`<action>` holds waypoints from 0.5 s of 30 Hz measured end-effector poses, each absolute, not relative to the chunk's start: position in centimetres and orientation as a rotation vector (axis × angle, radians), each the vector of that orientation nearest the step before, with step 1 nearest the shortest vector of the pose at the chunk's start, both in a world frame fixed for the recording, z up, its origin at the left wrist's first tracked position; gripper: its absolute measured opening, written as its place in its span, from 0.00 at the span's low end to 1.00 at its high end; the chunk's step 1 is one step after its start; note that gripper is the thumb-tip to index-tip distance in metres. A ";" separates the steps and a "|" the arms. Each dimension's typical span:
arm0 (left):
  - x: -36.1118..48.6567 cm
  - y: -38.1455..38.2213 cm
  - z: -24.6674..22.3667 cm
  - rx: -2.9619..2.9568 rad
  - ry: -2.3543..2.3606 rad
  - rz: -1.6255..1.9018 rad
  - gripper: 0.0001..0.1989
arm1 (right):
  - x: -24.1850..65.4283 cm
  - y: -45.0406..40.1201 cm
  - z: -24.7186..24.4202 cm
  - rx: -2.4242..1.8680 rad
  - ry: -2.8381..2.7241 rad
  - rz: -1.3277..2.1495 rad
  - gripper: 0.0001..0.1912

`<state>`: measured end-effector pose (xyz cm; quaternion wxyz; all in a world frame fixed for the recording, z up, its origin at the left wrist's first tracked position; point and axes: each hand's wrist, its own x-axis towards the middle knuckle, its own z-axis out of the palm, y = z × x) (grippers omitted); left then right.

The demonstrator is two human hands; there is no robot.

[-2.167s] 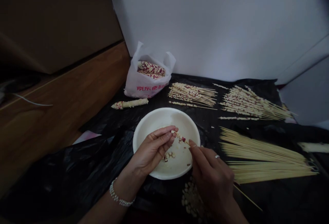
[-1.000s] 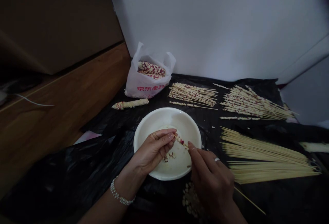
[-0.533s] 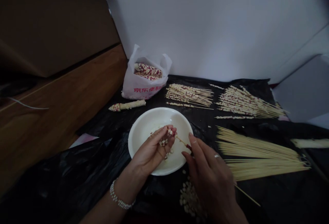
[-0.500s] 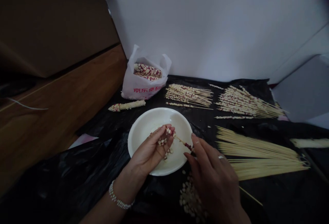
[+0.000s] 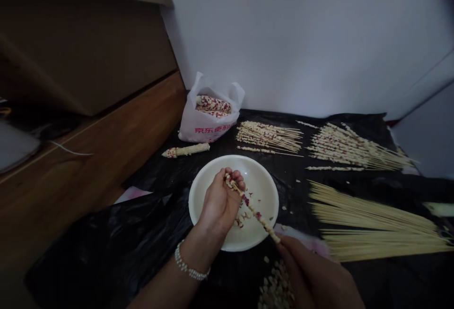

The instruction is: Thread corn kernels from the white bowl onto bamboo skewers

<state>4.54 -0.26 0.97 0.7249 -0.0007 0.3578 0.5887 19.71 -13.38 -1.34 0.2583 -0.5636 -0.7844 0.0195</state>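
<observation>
My left hand (image 5: 222, 205) is cupped, palm up, over a white bowl (image 5: 198, 186), its fingers curled around some corn kernels (image 5: 229, 180). At the lower right, my right hand (image 5: 315, 271) grips a bamboo skewer (image 5: 262, 221) threaded with cream and dark red kernels. The skewer slants up to the left, and its far tip lies among the kernels in my left palm. Loose kernels (image 5: 243, 217) rest in the bowl below. The right fingertips are partly hidden behind the hand.
A white plastic bag (image 5: 209, 129) holds speckled corn cobs; a mostly stripped cob (image 5: 187, 150) lies before it. Threaded skewers lie in two piles (image 5: 269, 134) (image 5: 340, 146). Bare skewers (image 5: 372, 224) fan out right. Pale kernels (image 5: 276, 285) lie on black plastic sheeting (image 5: 106, 243).
My right hand has moved down and back, showing a longer threaded stretch of skewer. My left fingers have curled in more. The whole view has shifted slightly.
</observation>
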 end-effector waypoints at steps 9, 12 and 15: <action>5.8 -0.4 1.1 0.039 0.788 1.369 0.11 | 18.5 -13.6 -2.0 -1.528 -2.051 -0.252 0.14; 6.0 -0.5 1.2 0.049 0.803 1.371 0.11 | 17.8 -13.6 -1.9 -1.577 -1.986 -0.230 0.13; 6.3 -0.7 1.2 0.071 0.819 1.368 0.11 | 17.5 -13.4 -2.0 -1.566 -1.944 -0.251 0.12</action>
